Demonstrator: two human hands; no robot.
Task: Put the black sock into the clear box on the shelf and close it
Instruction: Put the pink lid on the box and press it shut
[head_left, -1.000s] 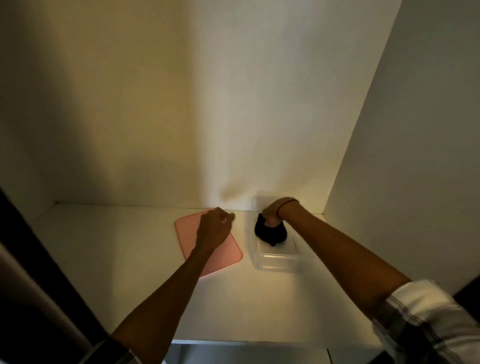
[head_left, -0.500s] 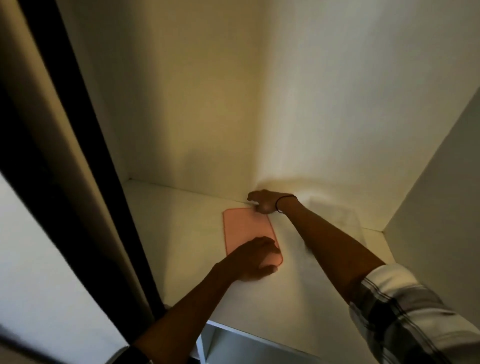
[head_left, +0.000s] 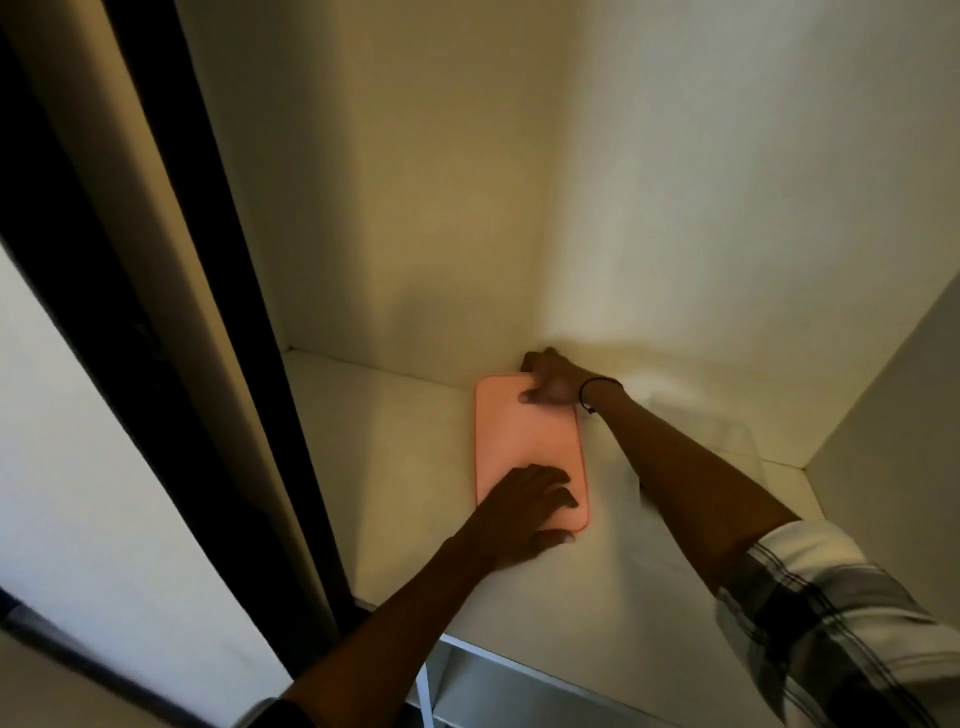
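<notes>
A dark vertical frame edge (head_left: 171, 312) stands left of the shelf's white walls (head_left: 675, 208).

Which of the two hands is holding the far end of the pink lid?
The right hand, with a dark band at the wrist, grips the far end of the pink lid. The left hand lies on the near end.

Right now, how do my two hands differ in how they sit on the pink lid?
The left hand lies palm down on the near end of the pink lid, fingers spread flat. The right hand is at the far end, fingers curled over the lid's back corner near the wall. The right wrist wears a dark band; the left wrist is bare. Both touch the lid, which lies on the shelf.
</notes>
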